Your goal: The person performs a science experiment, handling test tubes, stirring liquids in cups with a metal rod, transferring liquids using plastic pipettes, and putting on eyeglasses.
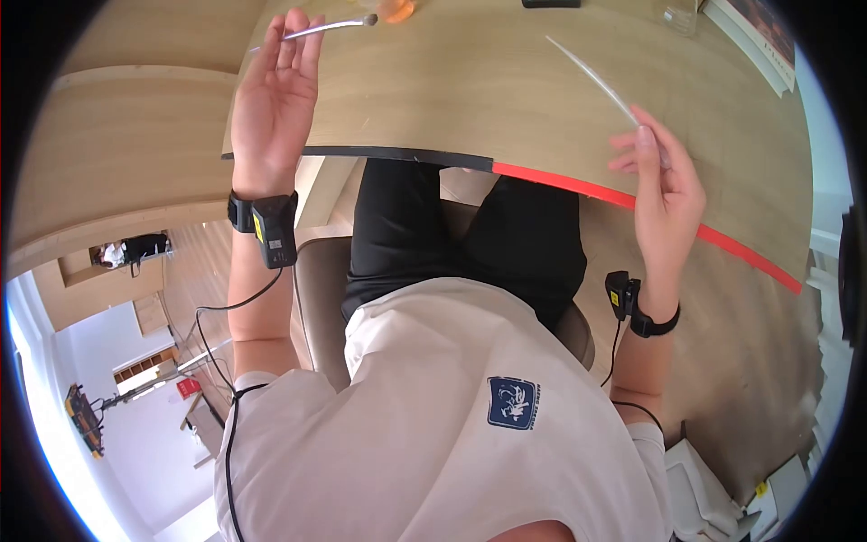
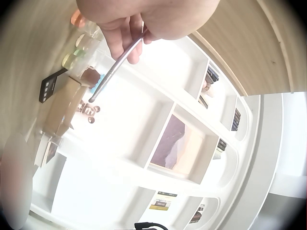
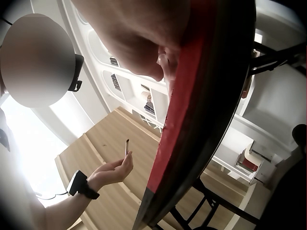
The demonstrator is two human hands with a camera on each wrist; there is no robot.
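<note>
In the head view, the left hand (image 1: 278, 104) is turned palm up above the table's left part. Its fingers pinch a slim silvery brush (image 1: 334, 26) with a small dark tip pointing right. The left wrist view shows the brush (image 2: 113, 70) slanting down from between thumb and fingers of that hand (image 2: 139, 24). Over the red-edged right side, the right hand (image 1: 666, 176) grips a thin, pale, translucent stick (image 1: 596, 79) between thumb and fingers, its far end pointing up and left. The stick is hidden in the right wrist view, behind the right hand (image 3: 144, 38).
An orange item (image 1: 396, 10) and a dark object (image 1: 551, 3) lie at the table's far side. A clear container (image 1: 680, 18) and a book (image 1: 763, 32) are at the far right. White shelves (image 2: 158, 115) stand beyond the table. Black and red tape (image 1: 564, 182) lines the near edge.
</note>
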